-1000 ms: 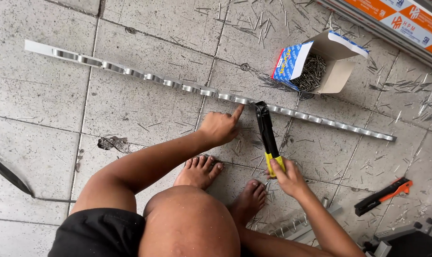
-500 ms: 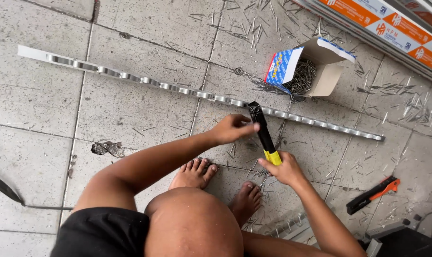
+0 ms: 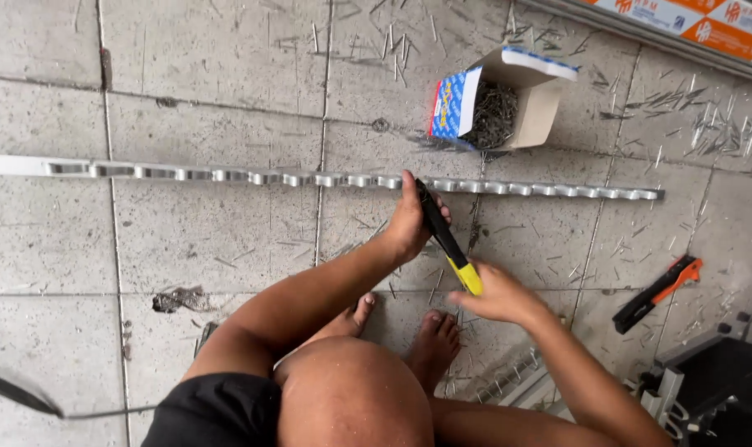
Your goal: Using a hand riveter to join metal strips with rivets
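Two hands work one tool. The left hand (image 3: 409, 223) is wrapped around the head end of the rivet tool (image 3: 446, 240), a black body with yellow handle tips, and presses it down onto the long metal strip (image 3: 227, 176). The right hand (image 3: 496, 296) is closed on the yellow handle end, just below and to the right of the left hand. The strip runs flat across the floor directly under the left fingers, extending far to the left of that hand and a shorter way to its right.

Procedure, as judged from this posture: hold the tool nose square to the strip and seated fully in the hole. Bear down with the left hand so the strip cannot slide on the tiles. Squeeze the handles with an even pull from the right hand; a sideways pull would likely tilt the nose.

Above and to the right of the left hand stands an open cardboard box of rivets (image 3: 496, 103). A second black and orange tool (image 3: 657, 294) lies well to the right of the right hand.

The work surface is a grey tiled floor (image 3: 185, 83), worn and littered with spent metal pins (image 3: 690, 116). The person squats barefoot, feet below both hands.
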